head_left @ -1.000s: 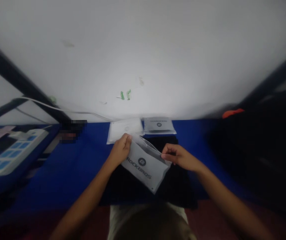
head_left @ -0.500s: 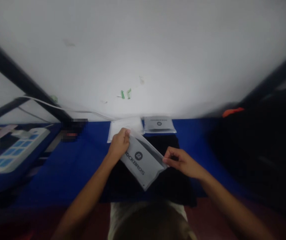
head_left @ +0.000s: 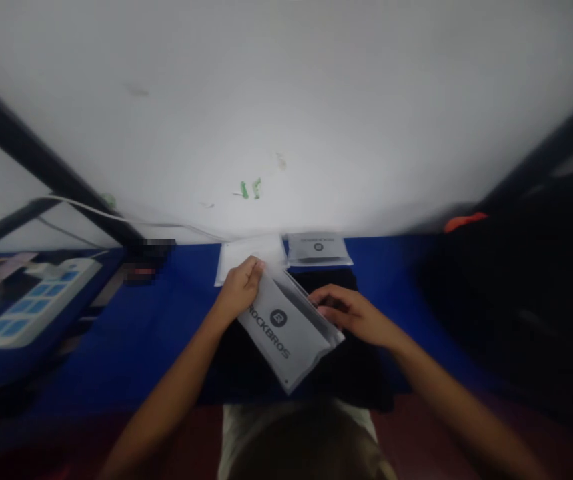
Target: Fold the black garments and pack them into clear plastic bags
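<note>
A frosted plastic zip bag [head_left: 286, 333] with a black ROCKBROS logo is held tilted in the middle of the head view. At its upper left corner my left hand [head_left: 240, 288] is closed, thumb on top. My right hand [head_left: 359, 317] has bent fingers at the bag's long upper right edge, which gapes a little; the fingertips are partly hidden there. Under the bag lies folded black fabric [head_left: 361, 373]. Behind it are a second logo bag [head_left: 333, 250] and a whitish plastic bag or stack [head_left: 253, 247], partly covered by my left hand.
A blue cloth [head_left: 166, 320] covers the table, which meets a white wall [head_left: 286, 100]. On the left lie a power strip [head_left: 36, 307] and a white cable [head_left: 166, 223]. A large dark mass [head_left: 526, 313] fills the right side, with an orange piece [head_left: 466, 222] at its top.
My right hand has moved from the bag's right corner up and left along its open edge. The bag's lower end has shifted slightly down. My left hand keeps its hold.
</note>
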Demonstrator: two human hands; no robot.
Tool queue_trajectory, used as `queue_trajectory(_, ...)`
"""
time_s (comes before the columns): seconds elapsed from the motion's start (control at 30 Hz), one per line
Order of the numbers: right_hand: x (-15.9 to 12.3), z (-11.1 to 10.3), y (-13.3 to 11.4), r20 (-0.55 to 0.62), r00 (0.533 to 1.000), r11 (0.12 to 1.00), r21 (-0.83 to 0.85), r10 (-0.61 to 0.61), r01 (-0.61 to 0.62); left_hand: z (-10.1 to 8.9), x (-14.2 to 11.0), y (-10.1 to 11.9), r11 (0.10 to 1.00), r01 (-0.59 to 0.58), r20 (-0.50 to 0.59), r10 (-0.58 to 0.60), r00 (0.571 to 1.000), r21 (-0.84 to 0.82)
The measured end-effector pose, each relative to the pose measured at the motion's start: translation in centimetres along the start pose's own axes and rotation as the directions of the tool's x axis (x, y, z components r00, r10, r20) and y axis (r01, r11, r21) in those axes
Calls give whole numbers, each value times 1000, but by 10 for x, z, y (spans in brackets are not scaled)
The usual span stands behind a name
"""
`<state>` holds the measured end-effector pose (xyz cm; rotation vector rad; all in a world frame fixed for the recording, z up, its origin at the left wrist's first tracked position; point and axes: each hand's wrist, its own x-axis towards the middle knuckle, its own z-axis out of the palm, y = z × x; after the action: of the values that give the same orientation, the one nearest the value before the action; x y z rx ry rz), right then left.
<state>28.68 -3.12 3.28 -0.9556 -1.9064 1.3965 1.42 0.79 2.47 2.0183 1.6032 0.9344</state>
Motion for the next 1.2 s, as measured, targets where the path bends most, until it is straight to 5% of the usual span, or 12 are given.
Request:
queue_trajectory(0.13,19,3,-2,0,1000,998,-54,14,-14,6,-4,15,999,-25,15,25,1000,-21)
queue_trajectory(0.33,35,12,0,178,984,1000,-1,-11,11,7,-7,36,996,-78,15,77,997,42)
queue_trajectory(0.47,34,13,1,-29,999,986,163,27,-22,4,-6,25,994,-85,-188,72,980,-62)
queue_trajectory(0.57,34,12,4,-320,939,949,314,127,-22,8,-10,11,936,-60,-298,-50,953,-346)
queue_trajectory(0.67,39,13,7,-582,792,924,377,184,62,18,-21,10,771,145,55,-141,988,-621)
queue_trajectory(0.77,45,16,10,-680,692,879,456,242,141,28,-31,15,632,365,411,-80,908,-684)
queue_trajectory(0.83,47,18,12,-671,692,837,517,265,181,30,-32,16,558,387,403,-101,910,-734)
queue_trajectory(1.03,41,25,16,-563,792,764,612,237,206,23,-21,10,344,301,197,-306,932,-890)
queue_trajectory(1.2,43,33,12,-544,787,712,672,290,202,40,-34,22,368,485,439,-207,874,-793)
